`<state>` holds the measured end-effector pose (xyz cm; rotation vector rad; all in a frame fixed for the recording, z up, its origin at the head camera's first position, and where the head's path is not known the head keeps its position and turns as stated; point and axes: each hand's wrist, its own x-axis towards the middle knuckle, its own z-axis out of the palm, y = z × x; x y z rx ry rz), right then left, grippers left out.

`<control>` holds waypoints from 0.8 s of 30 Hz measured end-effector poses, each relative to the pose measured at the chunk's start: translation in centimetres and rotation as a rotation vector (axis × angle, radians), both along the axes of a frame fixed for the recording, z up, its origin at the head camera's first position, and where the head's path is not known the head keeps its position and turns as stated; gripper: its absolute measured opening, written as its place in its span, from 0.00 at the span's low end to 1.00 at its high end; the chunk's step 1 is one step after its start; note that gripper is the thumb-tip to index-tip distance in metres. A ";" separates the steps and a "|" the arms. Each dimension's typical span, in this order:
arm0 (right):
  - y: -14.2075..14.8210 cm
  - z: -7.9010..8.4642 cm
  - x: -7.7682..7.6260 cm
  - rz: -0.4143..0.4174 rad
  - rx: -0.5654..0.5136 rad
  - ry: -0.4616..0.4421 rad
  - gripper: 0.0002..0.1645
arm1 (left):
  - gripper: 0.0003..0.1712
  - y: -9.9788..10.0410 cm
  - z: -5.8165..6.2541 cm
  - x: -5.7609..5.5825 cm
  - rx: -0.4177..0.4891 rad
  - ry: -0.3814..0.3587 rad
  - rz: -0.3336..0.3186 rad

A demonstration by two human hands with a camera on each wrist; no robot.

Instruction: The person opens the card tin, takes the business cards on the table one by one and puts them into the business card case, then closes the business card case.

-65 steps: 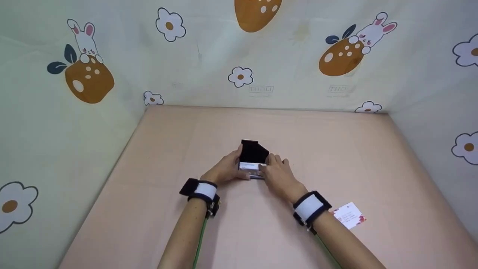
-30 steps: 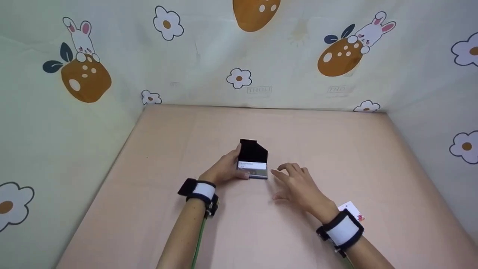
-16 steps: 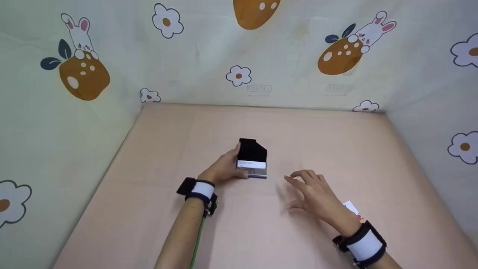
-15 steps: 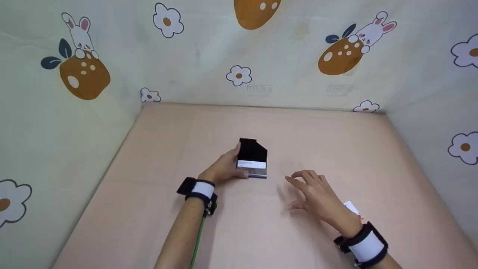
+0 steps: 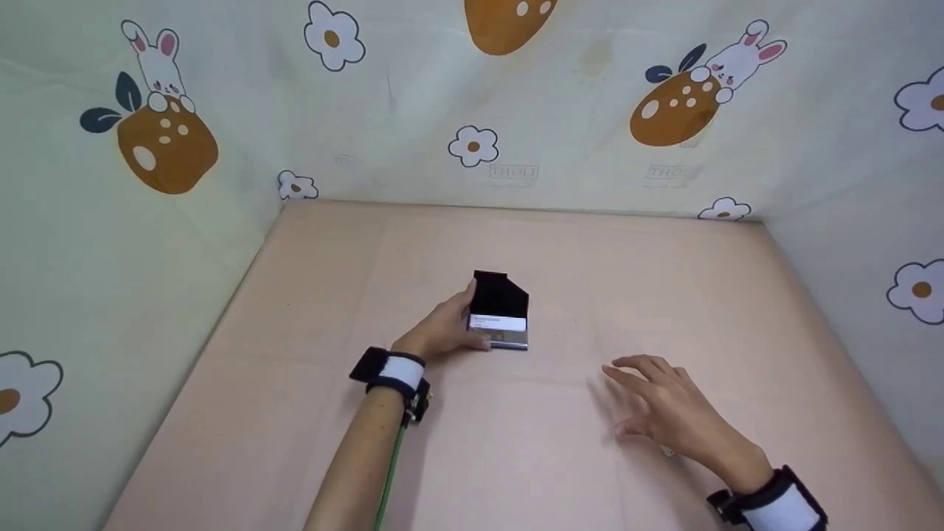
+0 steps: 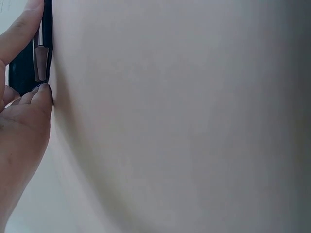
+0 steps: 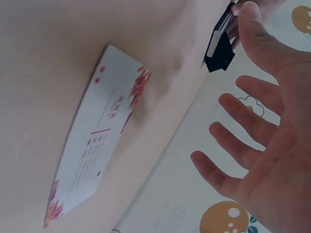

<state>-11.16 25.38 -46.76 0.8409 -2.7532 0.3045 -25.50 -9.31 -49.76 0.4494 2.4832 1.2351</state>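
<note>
A card case [image 5: 499, 295] stands with its black flap raised and white cards [image 5: 498, 322] showing in its front. My left hand [image 5: 442, 326] grips its left side, thumb across the lower front edge. In the left wrist view the thumb lies over the case [image 6: 43, 63] and the fingertips meet its lower edge. My right hand [image 5: 675, 405] hovers to the right with fingers spread and bent, holding nothing. A white business card [image 7: 97, 131] with red leaf prints lies on the table near it in the right wrist view; the hand mostly hides this card in the head view.
The pink tabletop [image 5: 369, 258] runs back to a cloth wall [image 5: 575, 110] printed with rabbits, fruit and flowers, with cloth sides left and right. A wrist strap [image 5: 402, 372] with a green cord [image 5: 391, 472] sits on my left wrist.
My right hand has let go of the case's right side and moved right and toward me, over the loose business card. My left hand has kept its grip on the case.
</note>
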 end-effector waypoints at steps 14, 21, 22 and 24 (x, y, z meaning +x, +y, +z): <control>4.3 0.3 1.9 -0.003 0.045 -0.094 0.56 | 0.68 -0.1 -0.1 0.0 0.001 0.009 -0.006; 5.9 0.7 2.5 -0.024 0.080 -0.189 0.57 | 0.68 -0.1 -0.1 -0.1 0.003 0.008 -0.002; 6.1 0.7 2.5 -0.025 0.084 -0.196 0.57 | 0.68 -0.1 -0.1 -0.1 0.002 0.007 -0.001; 6.5 0.8 2.5 -0.031 0.086 -0.210 0.56 | 0.68 0.0 -0.1 -0.1 0.002 0.006 0.000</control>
